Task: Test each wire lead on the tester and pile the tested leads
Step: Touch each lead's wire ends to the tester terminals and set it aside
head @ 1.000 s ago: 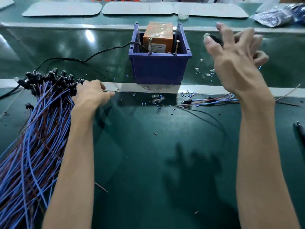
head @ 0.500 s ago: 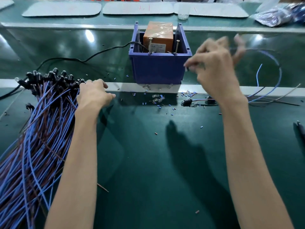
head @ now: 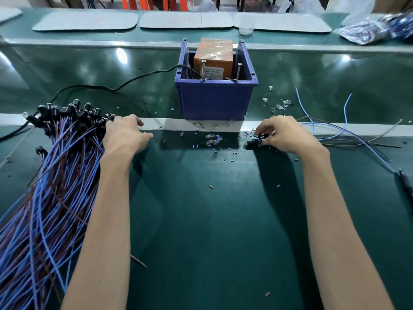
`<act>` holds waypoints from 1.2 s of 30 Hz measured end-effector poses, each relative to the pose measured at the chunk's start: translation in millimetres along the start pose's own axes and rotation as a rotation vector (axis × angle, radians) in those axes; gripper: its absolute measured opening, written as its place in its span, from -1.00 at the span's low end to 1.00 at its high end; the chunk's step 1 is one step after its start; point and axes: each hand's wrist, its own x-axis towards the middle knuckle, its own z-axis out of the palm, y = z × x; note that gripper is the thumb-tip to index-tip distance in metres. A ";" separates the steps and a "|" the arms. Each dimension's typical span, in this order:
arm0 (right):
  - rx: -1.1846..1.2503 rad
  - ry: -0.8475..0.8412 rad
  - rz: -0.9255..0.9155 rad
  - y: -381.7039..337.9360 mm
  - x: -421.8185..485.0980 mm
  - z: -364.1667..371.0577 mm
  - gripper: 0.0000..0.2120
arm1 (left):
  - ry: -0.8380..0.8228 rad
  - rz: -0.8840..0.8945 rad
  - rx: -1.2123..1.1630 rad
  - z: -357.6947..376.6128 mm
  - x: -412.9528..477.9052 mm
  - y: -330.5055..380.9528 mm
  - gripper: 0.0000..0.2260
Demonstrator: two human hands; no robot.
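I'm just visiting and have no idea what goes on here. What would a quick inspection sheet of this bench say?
Surface: green mat, glossy.
Job's things: orange tester in blue bin; big lead bundle at left; few loose leads at right.
Clutter: tiny blue sleeve bits and clear bulbs before the bin.
Hands: left hand rests on the bundle's black ends; right hand pinches a black lead end on the mat.
Cables: black cord runs from the bin off left.
Surroundings: white pads, clear cup and plastic bag on the far bench.
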 end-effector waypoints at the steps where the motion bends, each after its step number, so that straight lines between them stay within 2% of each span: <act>1: -0.001 0.004 -0.014 -0.3 0.4 0.7 -0.73 | -0.002 -0.004 0.007 0.2 0.2 -0.7 -0.60; 6: 0.024 0.025 -0.019 -0.2 1.4 0.7 -0.78 | 0.048 -0.032 0.053 2.1 -0.3 -6.6 -0.62; 11: 0.090 0.107 -0.116 -14.2 -0.4 -0.6 -0.85 | 0.086 -0.092 0.043 2.4 -3.3 -5.9 -0.66; 15: 0.123 0.056 -0.169 -29.8 -1.5 4.4 -0.86 | 0.058 -0.134 0.008 0.2 -6.7 -9.6 -0.75; 18: 0.172 0.021 -0.199 -40.0 -3.1 7.6 -0.87 | 0.095 -0.110 -0.054 -5.0 -11.2 -6.1 -0.83; 21: 0.236 0.003 -0.236 -50.4 -4.7 9.2 -0.89 | 0.167 -0.012 -0.137 -13.3 -17.8 7.5 -0.85; 24: 0.316 -0.008 -0.275 -62.4 -5.6 12.6 -0.87 | 0.174 0.173 -0.279 -18.3 -28.7 33.0 -0.86; 30: 0.518 -0.103 -0.308 -81.5 -8.4 18.4 -0.79 | -0.064 0.539 -0.730 -12.3 -68.6 94.2 -0.89; 32: 0.598 -0.072 -0.275 -82.2 -8.3 17.6 -0.79 | -0.095 0.573 -0.812 -6.0 -77.8 104.6 -0.88; 36: 0.897 -0.051 -0.213 -75.1 -7.8 12.0 -0.75 | -0.114 0.522 -0.986 2.4 -80.9 112.0 -0.85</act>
